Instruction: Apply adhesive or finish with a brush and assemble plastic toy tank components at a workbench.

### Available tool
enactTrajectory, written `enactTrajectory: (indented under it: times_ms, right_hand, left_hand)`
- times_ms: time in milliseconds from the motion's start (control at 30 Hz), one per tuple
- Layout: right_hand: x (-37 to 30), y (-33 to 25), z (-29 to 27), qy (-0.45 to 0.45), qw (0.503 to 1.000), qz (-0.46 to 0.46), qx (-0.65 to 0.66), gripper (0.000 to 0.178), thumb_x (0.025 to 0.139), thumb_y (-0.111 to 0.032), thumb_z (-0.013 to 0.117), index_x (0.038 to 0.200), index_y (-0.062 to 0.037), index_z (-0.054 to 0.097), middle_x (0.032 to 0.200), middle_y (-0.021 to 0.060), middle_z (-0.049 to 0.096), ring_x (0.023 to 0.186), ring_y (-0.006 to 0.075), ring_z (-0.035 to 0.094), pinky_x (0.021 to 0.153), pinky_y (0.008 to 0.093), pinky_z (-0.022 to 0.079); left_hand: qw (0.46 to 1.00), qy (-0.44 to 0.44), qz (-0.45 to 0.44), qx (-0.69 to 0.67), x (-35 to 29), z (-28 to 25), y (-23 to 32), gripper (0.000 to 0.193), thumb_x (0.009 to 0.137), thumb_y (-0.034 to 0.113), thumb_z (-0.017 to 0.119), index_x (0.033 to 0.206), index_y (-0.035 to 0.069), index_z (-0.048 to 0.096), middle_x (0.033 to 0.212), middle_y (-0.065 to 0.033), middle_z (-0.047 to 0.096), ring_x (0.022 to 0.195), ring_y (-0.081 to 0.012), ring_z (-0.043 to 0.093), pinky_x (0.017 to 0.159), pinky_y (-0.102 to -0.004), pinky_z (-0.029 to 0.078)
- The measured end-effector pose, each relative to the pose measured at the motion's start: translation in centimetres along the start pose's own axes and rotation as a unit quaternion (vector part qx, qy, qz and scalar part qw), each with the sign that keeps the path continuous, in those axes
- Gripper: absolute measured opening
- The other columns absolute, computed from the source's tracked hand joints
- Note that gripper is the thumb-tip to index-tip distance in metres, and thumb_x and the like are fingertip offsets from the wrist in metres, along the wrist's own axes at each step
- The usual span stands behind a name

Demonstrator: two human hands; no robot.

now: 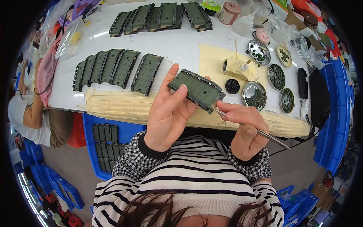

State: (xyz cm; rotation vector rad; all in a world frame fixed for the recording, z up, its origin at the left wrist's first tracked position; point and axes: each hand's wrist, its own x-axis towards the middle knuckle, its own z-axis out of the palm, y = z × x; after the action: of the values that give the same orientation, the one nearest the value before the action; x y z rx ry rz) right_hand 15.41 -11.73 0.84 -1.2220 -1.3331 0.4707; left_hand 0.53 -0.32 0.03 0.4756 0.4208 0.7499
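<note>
My left hand (169, 109) holds a dark green ribbed panel (197, 89) above the table's front edge, thumb on its face. The panel is tilted, with toothed rails along its long sides. My right hand (247, 126) is closed around a slim pointed metal tool (273, 139). Its tip meets or nearly meets the panel's lower right corner. A finger of that hand wears a tan cover. Similar panels stand in a row (113, 67) at the left, with one single panel (147, 73) beside it. Another row of panels (165, 17) lies at the back.
Small dishes of dark green bits (254, 96) stand at the right, near a tape-wrapped block (238, 68) and a black round cap (232, 86). Padding (113, 106) lines the front edge. Below left, a blue crate (89, 132) holds more panels. Another person's arm (34, 109) is at far left.
</note>
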Motion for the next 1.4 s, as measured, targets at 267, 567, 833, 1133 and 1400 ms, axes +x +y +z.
enactTrajectory:
  times_ms: [267,567,833,1133,1400]
  right_hand:
    - [0.24,0.14,-0.26,-0.014,1.0,-0.008,-0.026,0.028,0.099,-0.021,0.048,0.102,0.0002,0.065,0.107,0.0201,0.068,0.091,0.0261,0.068,0.079,0.0311,0.052]
    - [0.28,-0.05,-0.37,-0.035,0.998,-0.023,-0.052,0.026,0.098,-0.019,0.052,0.103,0.0029,0.064,0.106,0.0224,0.067,0.096,0.0315,0.068,0.082,0.0343,0.054]
    - [0.58,-0.23,-0.56,-0.059,0.996,-0.044,-0.054,0.022,0.096,-0.016,0.055,0.104,0.0028,0.064,0.107,0.0233,0.066,0.1,0.0327,0.067,0.084,0.035,0.054]
    - [0.54,-0.07,-0.77,-0.089,0.99,-0.074,-0.082,0.02,0.093,-0.011,0.058,0.107,0.0021,0.061,0.106,0.0219,0.065,0.104,0.0349,0.066,0.084,0.0366,0.055]
    - [0.31,-0.38,-0.73,-0.092,0.99,-0.071,-0.081,0.023,0.091,-0.01,0.061,0.11,0.0014,0.06,0.106,0.0211,0.065,0.104,0.0351,0.065,0.084,0.0368,0.055]
  left_hand:
    - [1.0,0.006,-0.002,-0.004,0.0,0.02,-0.04,0.051,0.1,0.01,0.042,0.145,0.004,0.019,0.135,-0.0193,0.043,0.134,-0.0377,0.038,0.107,-0.044,0.043]
    - [0.999,0.005,-0.002,-0.032,-0.06,-0.2,-0.2,0.049,0.1,0.009,0.042,0.144,0.004,0.022,0.135,-0.0193,0.043,0.135,-0.0376,0.037,0.106,-0.0439,0.044]
    - [0.999,0.006,-0.002,-0.032,-0.05,-0.26,-0.32,0.045,0.1,0.009,0.041,0.142,0.005,0.025,0.134,-0.0189,0.043,0.134,-0.0373,0.037,0.106,-0.0435,0.044]
    - [0.999,0.017,-0.006,-0.04,-0.03,-0.16,-0.34,0.042,0.1,0.01,0.041,0.141,0.004,0.03,0.133,-0.0181,0.044,0.135,-0.0362,0.037,0.106,-0.0428,0.045]
    - [0.999,-0.005,0.002,-0.043,0.06,-0.4,-0.55,0.044,0.1,0.01,0.04,0.142,0.005,0.028,0.136,-0.0177,0.042,0.135,-0.0366,0.036,0.106,-0.0435,0.045]
